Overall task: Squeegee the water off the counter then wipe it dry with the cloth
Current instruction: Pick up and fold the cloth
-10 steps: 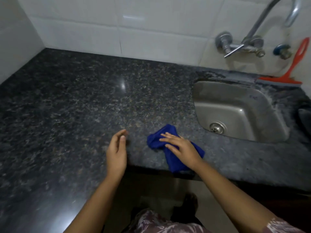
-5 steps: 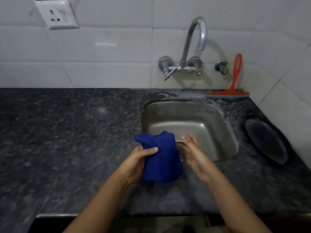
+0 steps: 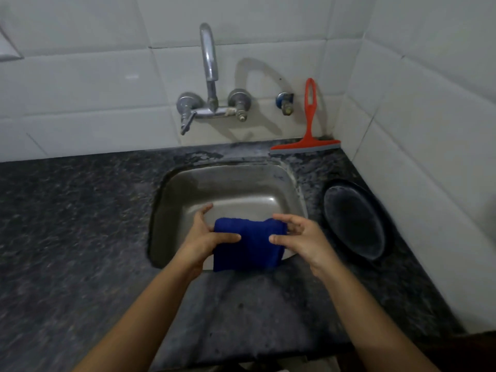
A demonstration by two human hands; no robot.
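Observation:
A folded blue cloth (image 3: 249, 244) hangs over the front part of the steel sink (image 3: 230, 183), held up between both hands. My left hand (image 3: 206, 237) grips its left edge with the thumb across the front. My right hand (image 3: 300, 237) pinches its right edge. The red squeegee (image 3: 308, 124) leans upright against the white tiles at the back right corner, its blade resting on the dark speckled granite counter (image 3: 67, 224).
A chrome tap (image 3: 210, 76) is mounted on the wall above the sink. A dark round plate (image 3: 354, 221) lies on the counter right of the sink, close to the tiled side wall. The counter's front edge runs just below my forearms.
The cloth was lifted off the counter and carried right over the sink. It went from the right hand to the left, and now both hands hold it stretched between them.

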